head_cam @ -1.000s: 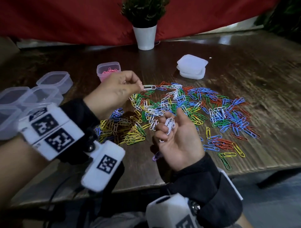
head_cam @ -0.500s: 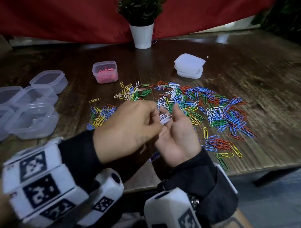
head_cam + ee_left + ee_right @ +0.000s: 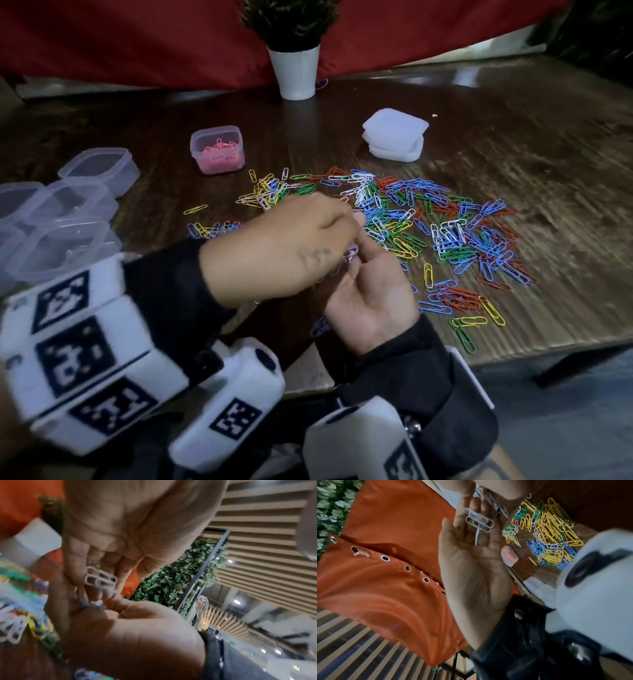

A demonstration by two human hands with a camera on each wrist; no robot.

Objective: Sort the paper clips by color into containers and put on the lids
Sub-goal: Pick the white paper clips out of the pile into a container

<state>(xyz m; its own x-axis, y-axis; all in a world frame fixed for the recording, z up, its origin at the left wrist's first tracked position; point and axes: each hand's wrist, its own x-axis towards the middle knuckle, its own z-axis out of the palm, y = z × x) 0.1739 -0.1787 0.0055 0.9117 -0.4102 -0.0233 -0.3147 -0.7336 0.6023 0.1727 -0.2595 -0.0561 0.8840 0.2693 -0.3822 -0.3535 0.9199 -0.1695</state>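
My right hand [image 3: 368, 291] lies palm up near the front edge of the table [image 3: 513, 137], fingers loosely cupped as half a second ago, with a small bunch of white paper clips [image 3: 479, 519] resting across its fingers. My left hand [image 3: 284, 250] has stayed over it, though it now sits a little further across, covering most of the cupped fingers in the head view; its fingertips [image 3: 77, 574] are pinched on white clips at the right hand's fingers, so the left grip is clenched on clips while the right merely cradles its share. A second ago the left hand was raised over the far side of the heap, pinching a single clip, well apart from the right. The mixed pile of paper clips [image 3: 445, 233] spreads over the table beyond and to the right of both hands, blue, green, red, yellow and white tangled together, and looks unchanged. The container of pink clips [image 3: 217, 149] stands open behind the pile to the left, the empty containers [image 3: 65, 219] are clustered at the left edge, and the stack of lids [image 3: 395, 133] sits behind the pile to the right.
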